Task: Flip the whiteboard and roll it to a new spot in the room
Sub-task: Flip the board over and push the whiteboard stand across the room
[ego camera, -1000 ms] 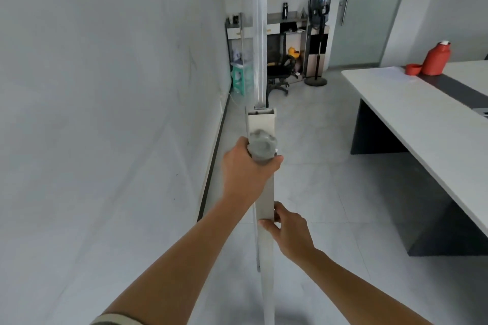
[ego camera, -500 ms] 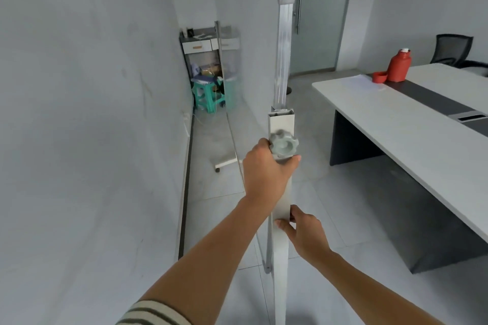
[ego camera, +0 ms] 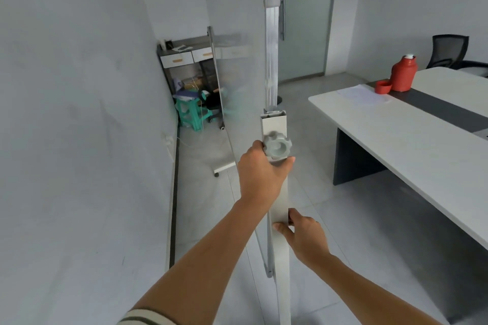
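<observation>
**Both hands gripping the whiteboard's near post**

While the whiteboard [ego camera: 237,60] is standing edge-on just beside the left wall [ego camera: 79,113], 2 hands are holding its near upright post [ego camera: 278,198]. The left hand [ego camera: 260,173] is wrapping closed around the post just under the grey knob [ego camera: 277,145]; the right hand [ego camera: 303,236] is pinching it lower down. The white bench [ego camera: 396,134] is carrying a red jug [ego camera: 402,74].

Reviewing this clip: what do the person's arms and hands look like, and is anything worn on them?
Both forearms are bare. The left hand and right hand carry no gloves, and no rings, watch or bracelet show. The only clothing in view is a striped sleeve, pale with dark bands, at the bottom edge on the left arm. The right arm leaves the frame still bare.
</observation>
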Action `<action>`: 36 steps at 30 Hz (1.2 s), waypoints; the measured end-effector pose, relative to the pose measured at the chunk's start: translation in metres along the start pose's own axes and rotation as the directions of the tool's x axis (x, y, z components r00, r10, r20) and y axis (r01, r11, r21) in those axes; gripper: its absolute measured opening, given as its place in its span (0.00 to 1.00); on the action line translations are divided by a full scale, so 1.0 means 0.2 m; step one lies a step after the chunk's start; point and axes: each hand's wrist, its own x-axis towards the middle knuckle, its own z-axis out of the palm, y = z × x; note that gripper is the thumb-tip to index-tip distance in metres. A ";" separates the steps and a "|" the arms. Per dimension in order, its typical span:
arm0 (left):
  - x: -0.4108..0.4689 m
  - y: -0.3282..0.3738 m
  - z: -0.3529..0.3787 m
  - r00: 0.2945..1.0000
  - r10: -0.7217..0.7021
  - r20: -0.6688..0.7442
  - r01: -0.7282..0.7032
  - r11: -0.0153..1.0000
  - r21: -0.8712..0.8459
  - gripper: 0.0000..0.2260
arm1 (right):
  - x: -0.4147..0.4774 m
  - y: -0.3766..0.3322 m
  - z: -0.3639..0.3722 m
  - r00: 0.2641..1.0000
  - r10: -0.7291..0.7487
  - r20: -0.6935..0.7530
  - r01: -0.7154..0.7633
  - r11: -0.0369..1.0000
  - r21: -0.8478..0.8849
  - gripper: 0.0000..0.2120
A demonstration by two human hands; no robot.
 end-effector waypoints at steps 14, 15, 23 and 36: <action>1.14 -0.32 0.47 0.994 0.073 0.086 -0.067 0.995 -0.068 0.18 | 1.20 -0.04 0.11 0.991 0.124 -0.060 -0.126 0.991 -0.036 0.18; 1.22 -0.35 0.50 0.992 0.087 0.096 -0.080 0.994 -0.076 0.18 | 1.28 -0.05 0.13 0.988 0.142 -0.067 -0.144 0.989 -0.032 0.18; 1.80 -0.50 0.72 0.978 0.142 0.151 -0.127 0.986 -0.106 0.19 | 1.88 -0.10 0.17 0.963 0.246 -0.106 -0.250 0.968 -0.019 0.13; 2.85 -0.76 1.20 0.974 0.150 0.169 -0.128 0.983 -0.132 0.17 | 3.03 -0.05 0.22 0.962 0.212 -0.174 -0.212 0.977 0.020 0.13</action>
